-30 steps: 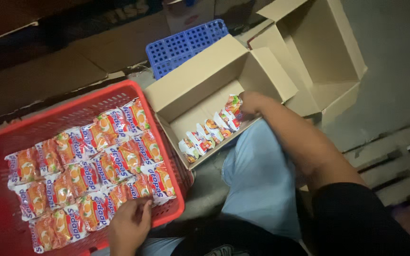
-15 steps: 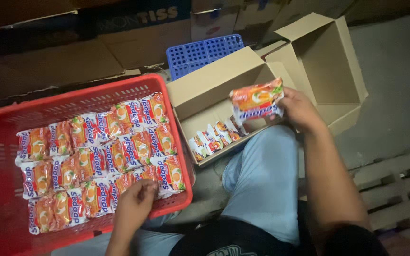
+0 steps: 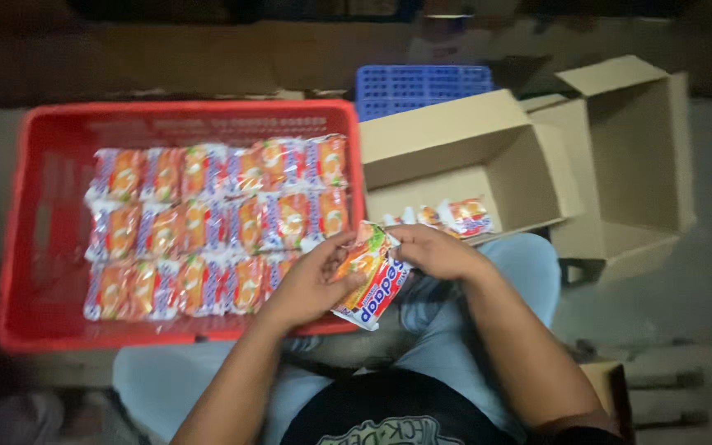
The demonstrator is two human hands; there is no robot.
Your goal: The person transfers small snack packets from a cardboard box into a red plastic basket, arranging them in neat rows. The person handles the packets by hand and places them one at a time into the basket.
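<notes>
Both my hands hold one orange and white noodle packet (image 3: 370, 278) above my lap, at the red crate's near right corner. My left hand (image 3: 311, 283) grips its left side and my right hand (image 3: 432, 251) its top right edge. The red plastic crate (image 3: 43, 247) lies to the left, filled with rows of the same packets (image 3: 216, 227). An open cardboard box (image 3: 455, 148) stands just beyond my right hand with a few packets (image 3: 455, 216) left in it.
A second, empty cardboard box (image 3: 628, 156) stands open at the right. A blue plastic crate (image 3: 422, 82) sits behind the first box. Flattened cardboard lies along the back. Wooden pallet slats (image 3: 686, 371) show at the lower right.
My right hand has brought the packet from above the box down and left to my lap. My left hand has left the crate's packets and taken hold of it too.
</notes>
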